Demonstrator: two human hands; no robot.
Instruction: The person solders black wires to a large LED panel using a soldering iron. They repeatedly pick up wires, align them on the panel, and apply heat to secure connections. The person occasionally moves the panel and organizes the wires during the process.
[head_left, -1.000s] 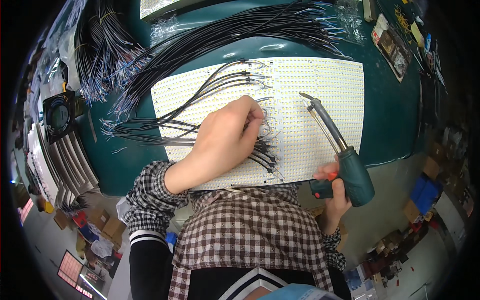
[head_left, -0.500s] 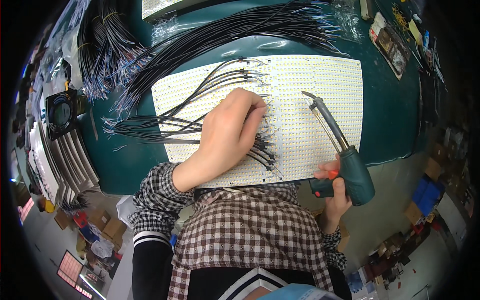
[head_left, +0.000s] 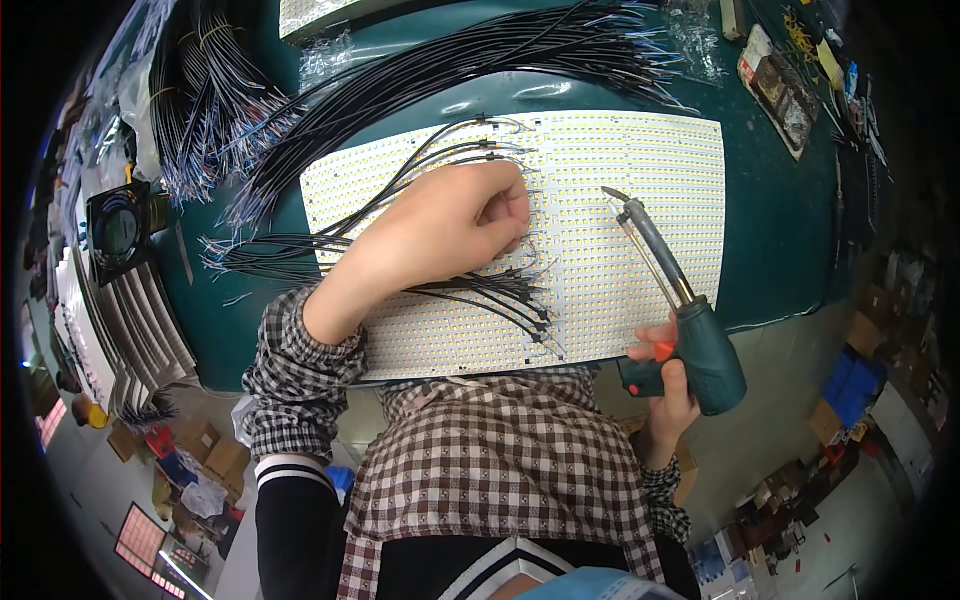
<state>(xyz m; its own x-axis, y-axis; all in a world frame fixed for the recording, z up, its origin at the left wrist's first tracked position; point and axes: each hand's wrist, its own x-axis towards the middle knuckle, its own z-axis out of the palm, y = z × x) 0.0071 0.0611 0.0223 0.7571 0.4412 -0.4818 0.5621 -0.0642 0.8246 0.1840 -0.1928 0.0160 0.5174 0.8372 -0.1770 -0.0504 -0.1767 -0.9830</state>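
Note:
A white LED panel [head_left: 590, 300] lies on the green table, dotted with rows of small yellowish chips. Black cables [head_left: 430, 160] cross its left half, and their stripped wire ends meet a strip near the panel's middle. My left hand [head_left: 435, 220] is over these cables, thumb and forefinger pinched beside that strip; what lies between the fingertips is hidden. In my right hand [head_left: 676, 405], below the panel's lower right edge, is a dark green soldering gun [head_left: 712, 355] with a red trigger. Its tip points up and left, above the panel's right half.
A long bundle of black cables [head_left: 460, 60] curves behind the panel, with further bundles [head_left: 215, 110] at the far left. A small black fan [head_left: 120, 228] stands beside stacked pale boards [head_left: 150, 320] on the left. A grimy tray [head_left: 782, 95] lies at the far right.
My left hand has turned and shifted slightly up, its forearm swinging to the left, and the fingers stay pinched near the strip. My right hand and the soldering gun have barely moved.

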